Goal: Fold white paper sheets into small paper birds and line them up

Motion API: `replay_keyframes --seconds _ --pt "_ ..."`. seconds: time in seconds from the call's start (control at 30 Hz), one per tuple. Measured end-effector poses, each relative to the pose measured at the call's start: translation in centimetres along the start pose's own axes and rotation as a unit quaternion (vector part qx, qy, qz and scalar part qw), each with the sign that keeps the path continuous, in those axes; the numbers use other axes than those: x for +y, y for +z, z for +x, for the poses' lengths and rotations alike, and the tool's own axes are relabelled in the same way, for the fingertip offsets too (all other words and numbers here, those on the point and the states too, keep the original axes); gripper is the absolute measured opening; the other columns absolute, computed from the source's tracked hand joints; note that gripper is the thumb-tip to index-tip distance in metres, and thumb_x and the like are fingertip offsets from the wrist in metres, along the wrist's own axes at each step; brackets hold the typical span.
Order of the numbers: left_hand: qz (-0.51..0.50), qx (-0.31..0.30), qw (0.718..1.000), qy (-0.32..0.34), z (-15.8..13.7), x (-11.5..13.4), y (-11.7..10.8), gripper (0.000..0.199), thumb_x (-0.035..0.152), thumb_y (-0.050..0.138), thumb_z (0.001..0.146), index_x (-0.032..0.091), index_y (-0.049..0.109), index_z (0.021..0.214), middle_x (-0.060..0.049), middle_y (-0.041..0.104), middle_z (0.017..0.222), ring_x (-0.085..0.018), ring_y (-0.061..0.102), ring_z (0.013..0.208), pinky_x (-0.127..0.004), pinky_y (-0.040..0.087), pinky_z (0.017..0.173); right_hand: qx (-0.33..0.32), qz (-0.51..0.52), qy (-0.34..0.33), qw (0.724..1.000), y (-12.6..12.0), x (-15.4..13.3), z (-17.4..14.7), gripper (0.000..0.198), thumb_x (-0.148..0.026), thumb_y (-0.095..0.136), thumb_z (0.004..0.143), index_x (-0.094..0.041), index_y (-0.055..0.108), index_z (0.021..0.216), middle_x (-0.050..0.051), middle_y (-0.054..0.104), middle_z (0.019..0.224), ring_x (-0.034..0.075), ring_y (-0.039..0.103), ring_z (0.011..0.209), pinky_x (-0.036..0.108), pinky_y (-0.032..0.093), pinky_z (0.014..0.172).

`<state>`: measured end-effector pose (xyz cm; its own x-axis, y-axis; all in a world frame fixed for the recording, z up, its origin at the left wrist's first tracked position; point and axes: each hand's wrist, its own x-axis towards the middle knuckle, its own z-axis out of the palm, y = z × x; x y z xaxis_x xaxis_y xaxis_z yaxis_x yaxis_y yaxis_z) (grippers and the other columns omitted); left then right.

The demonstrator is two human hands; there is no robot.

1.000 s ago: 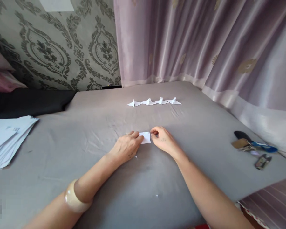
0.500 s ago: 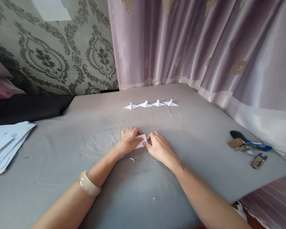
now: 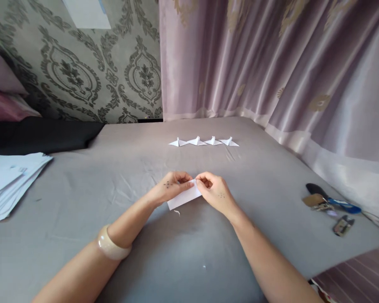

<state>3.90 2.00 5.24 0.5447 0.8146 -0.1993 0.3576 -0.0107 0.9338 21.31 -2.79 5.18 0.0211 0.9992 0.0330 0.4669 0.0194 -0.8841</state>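
Left hand (image 3: 172,186) and right hand (image 3: 215,190) pinch a white paper (image 3: 184,198), with 4 folded figures (image 3: 198,142) lying beyond.

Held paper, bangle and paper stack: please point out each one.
Held paper (image 3: 185,197), head view: middle of its exposed face.
Bangle (image 3: 110,248), head view: outside of the band.
Paper stack (image 3: 2,174), head view: top sheet.

We are in a home: wrinkled grey cloth (image 3: 164,261) under our right hand (image 3: 216,193), patterned wallpaper (image 3: 112,78) and lilac curtains (image 3: 208,59) beyond it.
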Motion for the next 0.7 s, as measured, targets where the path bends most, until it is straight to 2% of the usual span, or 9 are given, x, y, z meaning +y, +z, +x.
replay_keyframes --seconds 0.23,0.33,0.43,0.6,0.7 --pt "0.127 0.026 0.988 0.087 -0.6 1.4 -0.3 0.025 0.038 0.056 0.086 0.019 0.072 0.082 -0.001 0.067 0.075 -0.013 0.055 0.066 -0.024 0.04 0.061 -0.028 0.042 0.031 0.998 -0.7 -1.1 -0.4 0.013 -0.03 0.055 0.078 -0.02 0.062 0.075 -0.002 0.059 0.063 0.012 0.053 0.059 0.024 0.041 0.057" --pt "0.197 0.044 0.972 0.119 -0.9 1.9 -0.1 0.021 0.031 0.055 0.087 0.02 0.071 0.079 -0.001 0.069 0.08 -0.015 0.057 0.072 -0.03 0.041 0.074 -0.033 0.036 0.04 0.998 -0.8 -1.3 -0.5 0.012 -0.029 0.056 0.076 -0.02 0.062 0.073 -0.003 0.059 0.063 0.012 0.052 0.057 0.024 0.039 0.055" --pt "0.258 0.05 0.954 0.143 -1.2 2.2 0.2 0.021 0.026 0.054 0.088 0.021 0.071 0.078 -0.002 0.069 0.081 -0.017 0.058 0.078 -0.039 0.035 0.087 -0.039 0.035 0.051 0.997 -0.9 -1.3 -0.5 0.011 -0.028 0.056 0.074 -0.02 0.063 0.071 -0.003 0.059 0.063 0.012 0.051 0.058 0.024 0.038 0.055" --pt "0.324 0.055 0.924 0.194 -1.4 2.4 0.3 0.022 0.026 0.052 0.089 0.021 0.07 0.077 -0.001 0.069 0.079 -0.018 0.058 0.08 -0.04 0.029 0.086 -0.055 0.045 0.08 0.994 -1.2 -1.2 -0.4 0.008 -0.025 0.055 0.069 -0.02 0.059 0.065 -0.004 0.053 0.06 0.011 0.047 0.057 0.024 0.036 0.054" --pt "0.337 0.053 0.918 0.204 -1.5 2.4 0.4 0.021 0.024 0.052 0.088 0.021 0.07 0.077 -0.001 0.069 0.077 -0.017 0.058 0.078 -0.039 0.028 0.085 -0.069 0.057 0.093 0.992 -1.3 -1.0 -0.2 0.008 -0.026 0.055 0.067 -0.02 0.06 0.065 -0.003 0.053 0.061 0.012 0.047 0.058 0.024 0.036 0.055"
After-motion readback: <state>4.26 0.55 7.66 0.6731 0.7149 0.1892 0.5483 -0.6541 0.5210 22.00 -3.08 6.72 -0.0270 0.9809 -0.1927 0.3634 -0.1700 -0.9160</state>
